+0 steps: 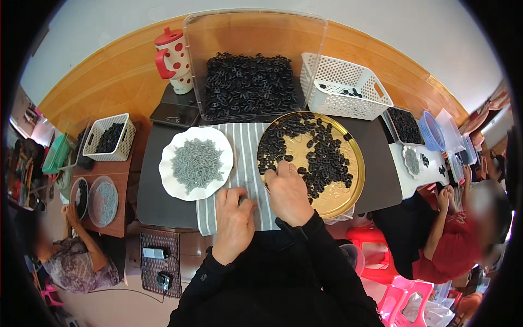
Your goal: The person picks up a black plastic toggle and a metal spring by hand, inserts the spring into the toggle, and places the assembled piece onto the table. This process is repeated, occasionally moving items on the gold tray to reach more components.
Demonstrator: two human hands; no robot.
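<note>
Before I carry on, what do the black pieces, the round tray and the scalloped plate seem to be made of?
Black pieces: likely moulded plastic, dark satin; they look alike, with small soft highlights.
Round tray: probably metal, polished gold; it shows bright reflections and a raised-looking pattern.
Scalloped plate: smooth white, ceramic or hard plastic; its look leaves that open.

Black long-sleeved top (261,297), centred at six o'clock. Left sleeve (199,286), seven o'clock: black, bearing a small pale mark (204,277). Right sleeve (329,256), five o'clock: black, with a dark, strap-like edge at the wrist. Hands ungloved.
</note>
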